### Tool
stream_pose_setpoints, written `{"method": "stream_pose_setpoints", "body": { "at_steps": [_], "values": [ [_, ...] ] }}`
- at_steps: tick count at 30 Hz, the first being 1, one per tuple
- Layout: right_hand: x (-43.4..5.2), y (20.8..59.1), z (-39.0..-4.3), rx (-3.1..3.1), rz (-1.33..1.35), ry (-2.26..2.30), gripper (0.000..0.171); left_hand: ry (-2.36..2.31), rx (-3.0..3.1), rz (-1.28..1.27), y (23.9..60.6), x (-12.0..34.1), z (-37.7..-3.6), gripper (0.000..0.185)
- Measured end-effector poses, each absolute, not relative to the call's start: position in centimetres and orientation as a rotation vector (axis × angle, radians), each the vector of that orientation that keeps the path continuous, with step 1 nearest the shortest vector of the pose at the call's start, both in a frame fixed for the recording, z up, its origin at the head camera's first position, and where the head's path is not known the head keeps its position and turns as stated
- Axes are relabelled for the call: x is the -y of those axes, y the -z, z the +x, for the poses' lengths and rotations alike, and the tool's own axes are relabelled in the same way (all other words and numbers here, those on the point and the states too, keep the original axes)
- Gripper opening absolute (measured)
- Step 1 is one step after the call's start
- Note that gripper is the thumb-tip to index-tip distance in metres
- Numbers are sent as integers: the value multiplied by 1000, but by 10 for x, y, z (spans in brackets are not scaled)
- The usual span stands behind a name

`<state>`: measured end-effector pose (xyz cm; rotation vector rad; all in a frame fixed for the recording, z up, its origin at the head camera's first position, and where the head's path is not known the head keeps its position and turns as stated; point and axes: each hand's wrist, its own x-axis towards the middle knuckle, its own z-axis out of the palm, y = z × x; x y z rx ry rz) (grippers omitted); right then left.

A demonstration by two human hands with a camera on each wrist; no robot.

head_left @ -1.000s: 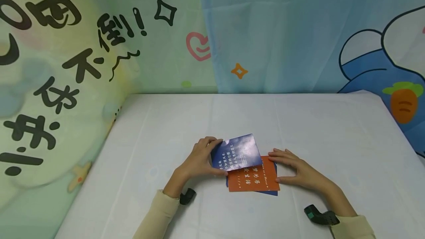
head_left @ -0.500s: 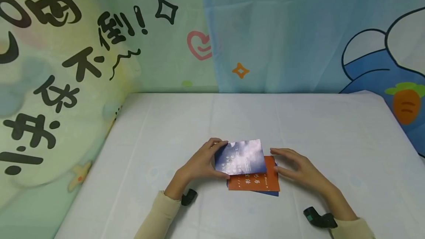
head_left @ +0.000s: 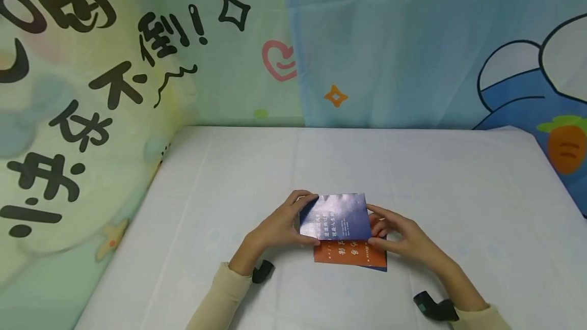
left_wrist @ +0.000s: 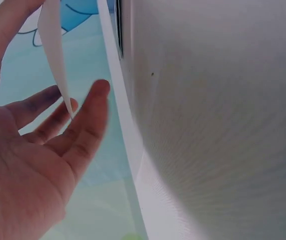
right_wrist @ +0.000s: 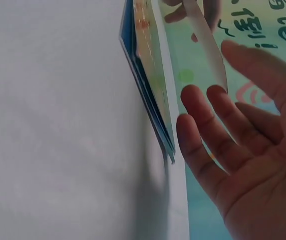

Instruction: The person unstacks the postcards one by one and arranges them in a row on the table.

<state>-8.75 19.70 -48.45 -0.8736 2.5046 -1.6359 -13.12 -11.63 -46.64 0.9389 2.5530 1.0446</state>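
Note:
A purple-blue card [head_left: 337, 218] with white printed writing is held up above an orange card [head_left: 350, 254]. My left hand [head_left: 281, 222] grips its left side, thumb at the lower corner and fingers at the upper one. At its right side, my right hand [head_left: 405, 238] holds the edge between thumb and index finger, the other fingers curled in behind. Both wrist views show the card edge-on as a pale strip [left_wrist: 54, 50]. Under the orange card, a corner of another blue card [head_left: 378, 269] sticks out. The raised card hides the orange card's upper part.
The cards lie on a white-covered table [head_left: 220, 177]. Behind it hangs a blue and green printed backdrop [head_left: 390, 55], with another printed cloth [head_left: 119, 131] along the left. A dark wrist camera [head_left: 435, 307] sits on the right wrist, another [head_left: 263, 272] on the left.
The purple-blue card has straightened and shifted slightly right over the orange card. My right hand has left the orange card's edge and taken the raised card's right side.

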Motion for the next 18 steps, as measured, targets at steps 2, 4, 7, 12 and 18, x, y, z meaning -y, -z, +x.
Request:
{"method": "stream_pose_setpoints", "body": {
  "at_steps": [2, 4, 7, 12, 18],
  "values": [
    [-194, 484, -87, -2559, -881, 1611, 69, -1089, -2527, 931, 467, 117, -131, 95],
    [-191, 483, -86, -2610, -896, 1589, 70, -1131, -2499, 924, 467, 118, -132, 93],
    [-187, 482, -87, -2670, -887, 1571, 70, -1165, -2493, 921, 468, 120, -133, 93],
    [-180, 481, -90, -2716, -879, 1599, 69, -1202, -2508, 868, 469, 122, -134, 94],
    [-170, 481, -96, -2741, -900, 1625, 70, -1256, -2517, 775, 467, 126, -138, 97]
  ]
}}
